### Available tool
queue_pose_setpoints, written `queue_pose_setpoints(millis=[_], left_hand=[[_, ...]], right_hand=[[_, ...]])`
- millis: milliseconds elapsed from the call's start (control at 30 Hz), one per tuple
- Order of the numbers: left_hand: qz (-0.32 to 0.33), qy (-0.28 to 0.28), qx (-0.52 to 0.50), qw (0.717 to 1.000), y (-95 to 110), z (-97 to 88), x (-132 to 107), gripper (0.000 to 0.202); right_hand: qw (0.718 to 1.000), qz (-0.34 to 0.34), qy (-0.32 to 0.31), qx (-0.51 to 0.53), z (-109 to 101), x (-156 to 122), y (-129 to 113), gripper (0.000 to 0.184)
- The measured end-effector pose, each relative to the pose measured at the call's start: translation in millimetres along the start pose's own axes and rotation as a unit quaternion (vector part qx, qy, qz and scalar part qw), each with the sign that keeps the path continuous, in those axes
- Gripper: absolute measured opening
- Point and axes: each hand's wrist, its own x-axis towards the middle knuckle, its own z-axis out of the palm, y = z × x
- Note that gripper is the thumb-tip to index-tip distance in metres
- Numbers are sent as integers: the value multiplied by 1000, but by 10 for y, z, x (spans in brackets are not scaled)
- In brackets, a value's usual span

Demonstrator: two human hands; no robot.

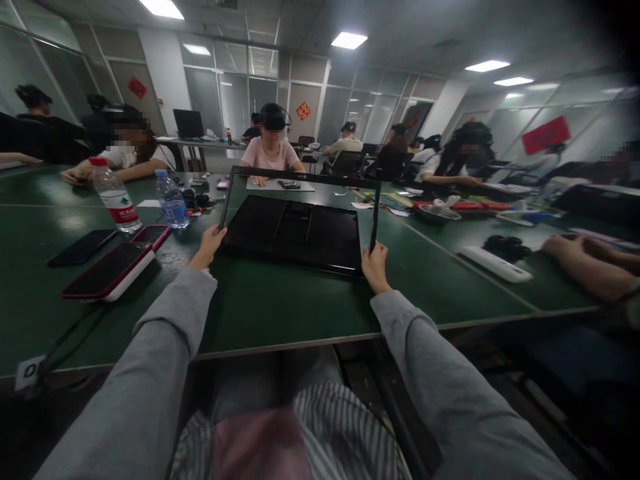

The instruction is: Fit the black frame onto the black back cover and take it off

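A thin black monitor bezel [305, 176], an open frame with a small light logo on its top bar, is raised and tilted above the green table [295, 313]. My left hand [207, 247] closes around the lower part of its left side. Lower on the opposite side, my right hand [376, 267] grips the bezel's right bar. Behind and below the bezel, a black monitor back cover [325, 233] lies on the table with a rectangular recess near its middle. My hands and the frame hide parts of the cover's edges.
To the left stand a red-capped bottle [116, 200] and a blue-capped bottle [171, 202], near a red-edged phone [107, 270] on a white block and a dark phone [83, 248]. At right lies a white bar-shaped object [495, 265] beside a co-worker's hands [585, 260]. A person [273, 150] sits opposite.
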Motion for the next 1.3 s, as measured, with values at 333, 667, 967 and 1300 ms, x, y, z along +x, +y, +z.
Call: queue_pose_setpoints(millis=[333, 667, 967, 1300], left_hand=[[-5, -27, 218, 976, -131, -77, 50, 44], [-7, 4, 418, 909, 44, -224, -285, 52], [16, -2, 473, 881, 79, -222, -323, 49], [-4, -40, 486, 873, -60, -246, -189, 46]], right_hand=[[995, 51, -89, 8, 69, 67, -90, 50], [986, 53, -148, -62, 128, 166, -307, 51], [990, 30, -134, -14, 271, 343, -174, 50], [988, 4, -148, 34, 223, 365, -86, 41]])
